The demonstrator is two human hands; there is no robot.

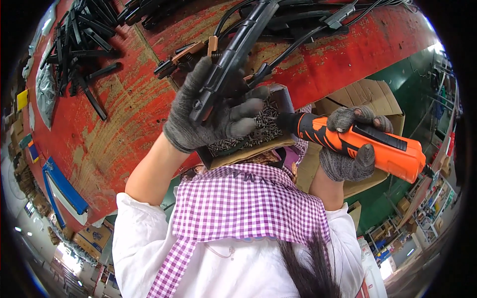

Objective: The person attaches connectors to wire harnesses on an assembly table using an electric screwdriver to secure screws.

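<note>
Plainly, the black bar (232,58) lies slantwise across the left hand (223,119), grasped between thumb and palm, its lower end near the wrist. Other fingers stand out to its right, partly curled and slightly blurred, above a box (248,151) of screws (268,124). The right hand (345,163) is wrapped around an orange driver (385,156), whose dark nose points left, over the screws' right side. Both hands wear grey gloves. Just left of the bar lie copper-coloured pieces (188,52); to its right, a cable (298,47) crosses the red table (134,124). Farther left are piled black parts (74,44) and a clear bag (45,97). An open carton (367,94) stands behind the driver.
</note>
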